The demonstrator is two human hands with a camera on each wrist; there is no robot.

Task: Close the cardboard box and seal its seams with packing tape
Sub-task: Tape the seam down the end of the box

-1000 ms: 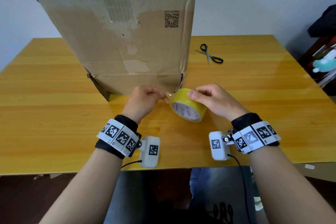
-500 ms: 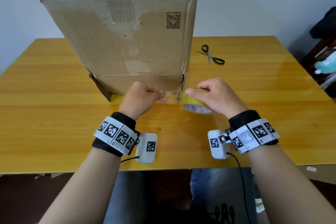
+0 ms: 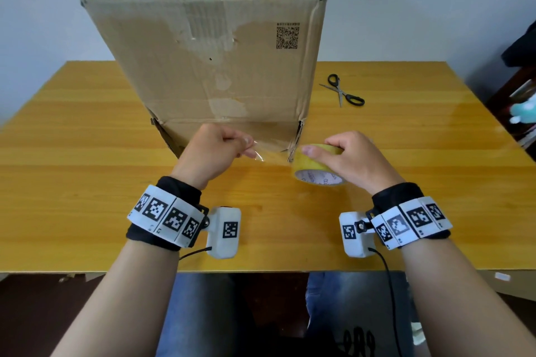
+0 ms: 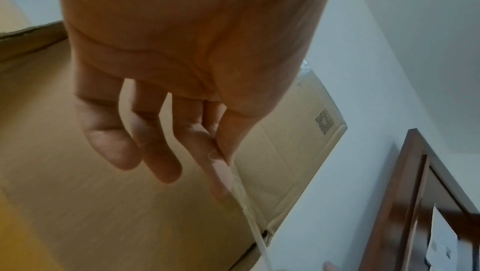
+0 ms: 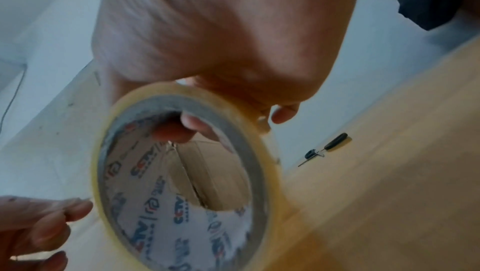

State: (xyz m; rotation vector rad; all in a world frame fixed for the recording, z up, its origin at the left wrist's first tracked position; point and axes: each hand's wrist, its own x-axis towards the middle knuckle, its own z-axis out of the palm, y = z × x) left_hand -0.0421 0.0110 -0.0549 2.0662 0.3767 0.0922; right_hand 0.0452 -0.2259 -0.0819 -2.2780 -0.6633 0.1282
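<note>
A tall worn cardboard box [image 3: 208,49] stands on the wooden table [image 3: 72,182], its top flaps down with old grey tape along the middle seam. My right hand [image 3: 348,159] grips a roll of clear yellowish packing tape [image 3: 316,169] near the box's lower right corner. One finger sits inside the tape roll's [image 5: 179,183] core. My left hand [image 3: 214,151] pinches the free end of the tape strip [image 3: 268,158], which stretches from the roll to the left across the box's bottom edge. In the left wrist view the tape strip [image 4: 249,214] runs out from between thumb and finger.
Black-handled scissors [image 3: 343,91] lie on the table to the right of the box. Dark furniture and clutter [image 3: 522,101] stand past the table's right edge. The table's near edge [image 3: 261,269] runs just below my wrists.
My hands have moved apart: the left has drawn the tape end leftward and the right has carried the roll to the right, so a longer strip now spans between them.
</note>
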